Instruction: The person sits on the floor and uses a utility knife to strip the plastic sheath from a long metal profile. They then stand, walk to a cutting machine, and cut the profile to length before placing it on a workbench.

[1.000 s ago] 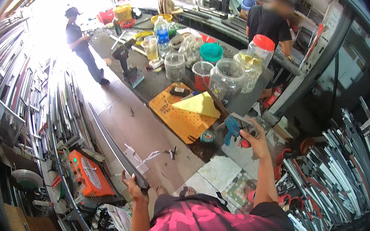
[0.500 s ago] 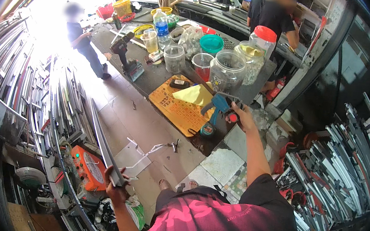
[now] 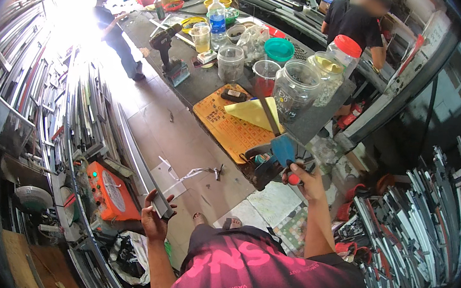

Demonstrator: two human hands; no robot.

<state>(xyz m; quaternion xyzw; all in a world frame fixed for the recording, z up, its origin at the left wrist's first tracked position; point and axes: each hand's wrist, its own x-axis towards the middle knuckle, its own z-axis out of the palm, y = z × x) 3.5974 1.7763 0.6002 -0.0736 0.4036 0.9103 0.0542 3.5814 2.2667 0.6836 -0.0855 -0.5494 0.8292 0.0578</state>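
Observation:
My left hand (image 3: 154, 217) is closed around the near end of a long grey metal profile (image 3: 145, 175), which slants away toward the far left above the floor. At the table's near corner, my right hand (image 3: 306, 180) grips a tool (image 3: 282, 149) with a blue body, a flat grey bar pointing up and a round red part by the fingers. Its exact kind is unclear. Beneath the bar, a yellow sheet (image 3: 256, 112) and a small black object (image 3: 234, 95) lie on an orange board (image 3: 227, 125). Partly hidden beside the blue body is a teal, round tape measure (image 3: 262, 158).
Clear jars (image 3: 298, 92), a green bowl (image 3: 279, 49) and a drill (image 3: 163, 47) stand on the table. Metal profiles crowd the left (image 3: 84, 120) and right (image 3: 424, 220). An orange machine (image 3: 110, 192) sits left. People work at far left (image 3: 117, 36) and far right (image 3: 355, 28).
The right hand's tool has turned so its bar points up over the yellow sheet. My left hand has shifted slightly up and right with the profile. The whole view has shifted somewhat.

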